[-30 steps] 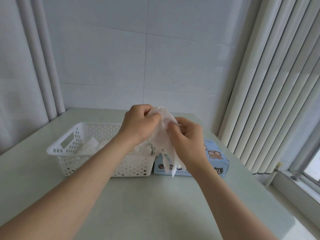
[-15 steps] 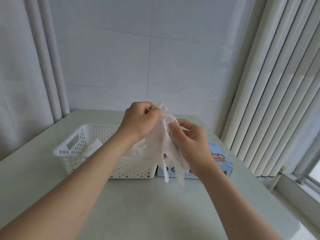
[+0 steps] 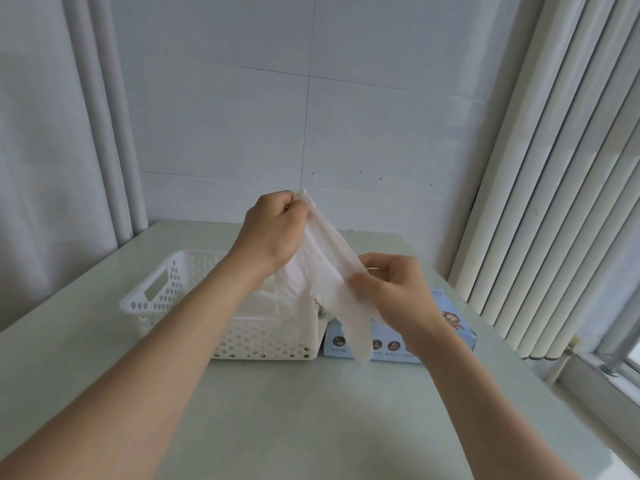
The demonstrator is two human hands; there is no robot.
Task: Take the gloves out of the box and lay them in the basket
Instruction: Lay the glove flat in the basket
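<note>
A thin white glove (image 3: 329,268) hangs stretched between my two hands above the table. My left hand (image 3: 273,230) pinches its upper end, raised over the white perforated basket (image 3: 166,292). My right hand (image 3: 391,289) pinches the glove lower down, in front of the light blue glove box (image 3: 453,327). The glove's fingers dangle down past the box front. More white gloves (image 3: 263,306) lie inside the basket, partly hidden by my left forearm. The box stands right beside the basket's right end.
The pale green table (image 3: 311,410) runs from me to a tiled wall. Vertical blinds (image 3: 554,168) and a window sill stand on the right, past the table edge. White pipes (image 3: 104,116) run down the left corner.
My hands have drawn apart, the left rising and the right sinking lower to the right. The glove, bunched before, is now pulled out long between them.
</note>
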